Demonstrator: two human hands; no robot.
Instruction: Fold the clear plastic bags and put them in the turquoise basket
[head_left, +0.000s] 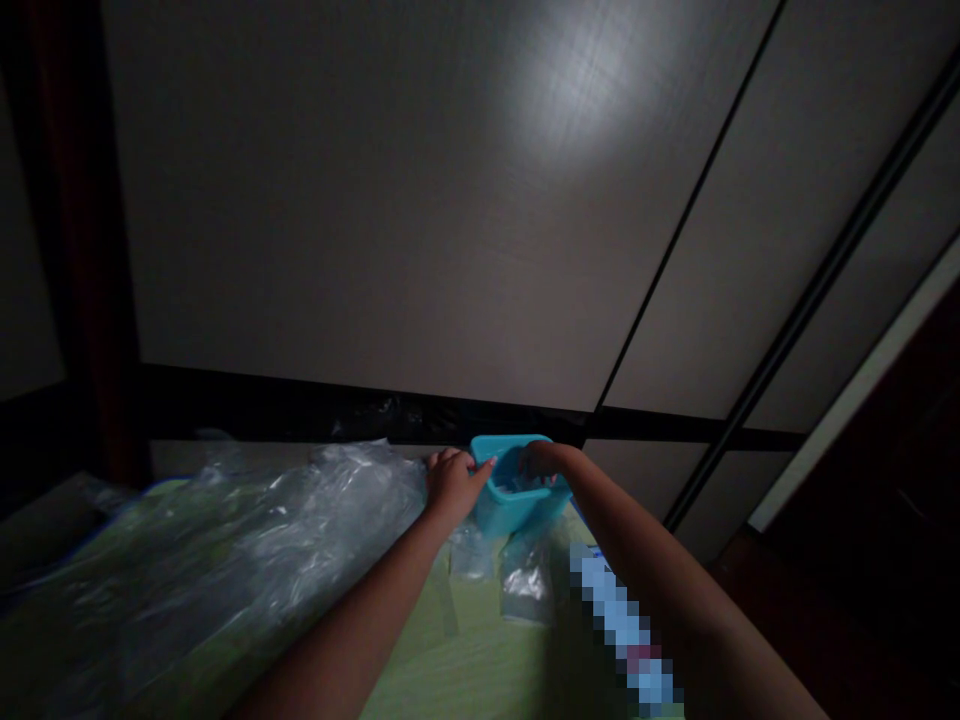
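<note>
A turquoise plastic container [510, 513] stands on a pale green surface, near its far edge. My left hand [456, 483] is at the container's left side, its thumb at the rim and its other fingers bent beside the wall; whether it grips anything is not clear. Over the right part of the rim, my right hand [541, 460] reaches down into the container. Its fingertips are hidden or too dark to make out. Small clear plastic bags [526, 580] lie on the surface just in front of the container.
A large crumpled sheet of clear plastic [322, 530] covers much of the green surface [427, 670] on the left. Beyond stand grey cabinet panels [390, 200] with a dark gap beneath. A pixelated light-blue strip [622, 630] lies beside my right forearm.
</note>
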